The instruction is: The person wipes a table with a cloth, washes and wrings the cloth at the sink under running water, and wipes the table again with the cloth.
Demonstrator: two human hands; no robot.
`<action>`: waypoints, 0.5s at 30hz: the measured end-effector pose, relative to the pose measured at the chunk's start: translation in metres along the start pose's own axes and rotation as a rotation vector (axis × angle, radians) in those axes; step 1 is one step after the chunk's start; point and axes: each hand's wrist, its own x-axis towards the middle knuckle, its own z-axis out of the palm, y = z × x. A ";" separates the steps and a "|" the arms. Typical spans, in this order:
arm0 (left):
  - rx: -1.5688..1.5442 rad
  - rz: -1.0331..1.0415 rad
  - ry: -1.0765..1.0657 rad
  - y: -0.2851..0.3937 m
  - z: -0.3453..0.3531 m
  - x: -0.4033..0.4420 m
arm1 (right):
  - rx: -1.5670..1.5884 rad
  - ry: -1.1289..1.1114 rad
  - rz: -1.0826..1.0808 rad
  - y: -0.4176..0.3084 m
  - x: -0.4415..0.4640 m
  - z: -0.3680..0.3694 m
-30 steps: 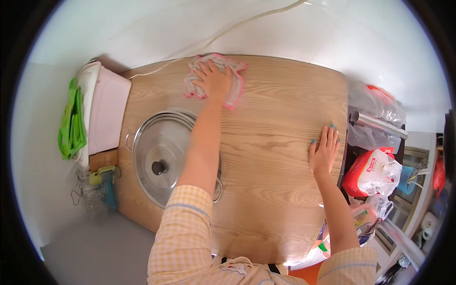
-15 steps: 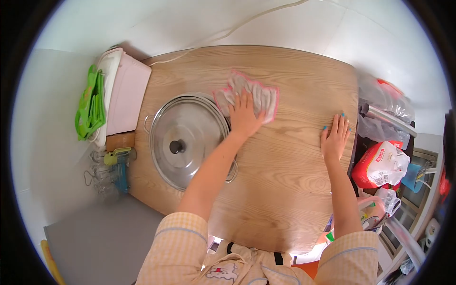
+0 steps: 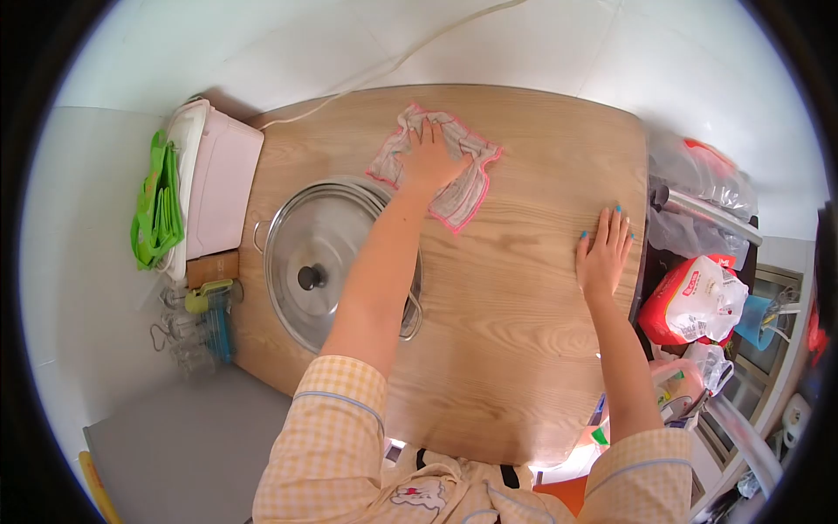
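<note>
My left hand [image 3: 431,164] lies flat with its fingers spread on a pale cleaning cloth [image 3: 467,196] with a pink edge. The cloth is spread, slightly rumpled, on the wooden tabletop [image 3: 506,314]. Just nearer to me and to the left is a wide steel pot under a lid [image 3: 340,236] with a black knob; my left forearm passes over its right part. My right hand [image 3: 602,259], with blue nails, rests palm down on the bare wood near the table's right edge and holds nothing.
A pink-and-white bin [image 3: 229,179] with a green folded bag [image 3: 157,205] stands at the left, by clear glasses [image 3: 188,336]. A pale cable [image 3: 375,74] runs along the back wall. Right of the table are plastic bags and a red-and-white package [image 3: 694,301].
My left hand has slid the cloth away from me and slightly left, and the cloth has turned. My right hand stays in place on the table. The view has shifted a little.
</note>
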 end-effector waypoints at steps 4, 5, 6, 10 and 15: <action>-0.085 0.047 0.023 -0.010 0.003 -0.012 | 0.009 0.014 -0.008 -0.001 0.000 -0.001; -0.062 0.069 0.027 -0.011 0.007 -0.025 | 0.012 0.016 -0.008 -0.001 -0.001 -0.001; -0.040 0.085 0.027 -0.013 0.012 -0.041 | 0.013 0.010 -0.009 -0.001 -0.002 -0.002; 0.081 0.097 -0.130 -0.019 -0.003 -0.100 | 0.005 0.021 -0.002 -0.001 -0.002 0.001; 0.104 0.131 0.019 -0.019 0.012 -0.092 | 0.016 0.026 -0.005 -0.001 -0.003 0.001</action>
